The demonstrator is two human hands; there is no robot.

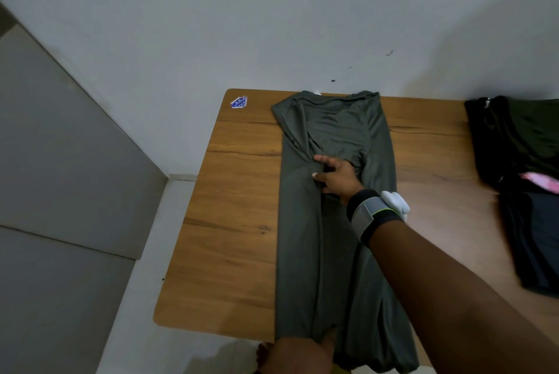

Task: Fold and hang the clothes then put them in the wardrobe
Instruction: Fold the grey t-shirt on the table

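Closest to the camera, at the table's near edge, the left hand [298,355] is only partly in view. Its thumb lies over the hem of a long grey-green jersey garment [305,252] and it seems to grip that hem, though its fingers are hidden.

Beyond it, the garment lies as a narrow strip along a wood-grain table with rounded corners [230,222]. The cloth looks thin, smooth and slippery, and its loose lower right part spills over the near edge beside the left hand.

Further on, the right forearm wears a grey and black wristband [367,216] with a white plastic device [394,204]. The right hand [337,178] rests mid-garment, fingers curled into a gathered fold and pinching it.

Past the right hand, the cloth is rumpled into soft creases. Far to the right of that hand lies a pile of dark clothes [520,146]. Beyond and to the left of both hands, a blue diamond-shaped sticker [239,102] sits near the far corner, below a plain pale wall [272,25].

Risks, as a judgement: such slick fabric could slide off the edge if the hem is released, and the creases could be folded in and set.
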